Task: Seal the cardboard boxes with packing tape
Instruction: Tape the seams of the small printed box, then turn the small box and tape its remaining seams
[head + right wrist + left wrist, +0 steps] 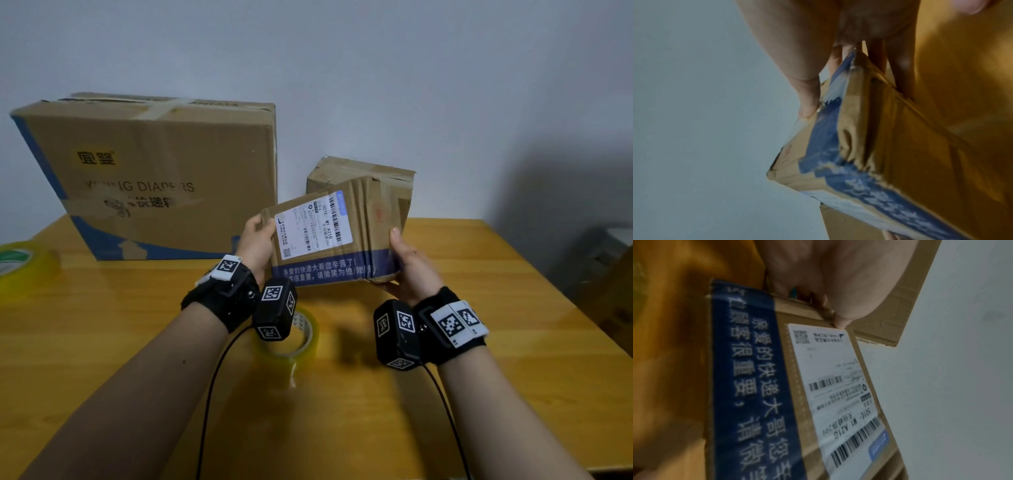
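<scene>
While a clear tape roll lay on the near wooden table, both hands held a small cardboard box raised above it: left hand gripped its left end, right hand gripped its right end, thumb on top. Farther back sat another small box and, far left, a large diaper box. A second tape roll lay at the left edge.

bare table at right, tape roll under wrists, big box blocking back left
</scene>
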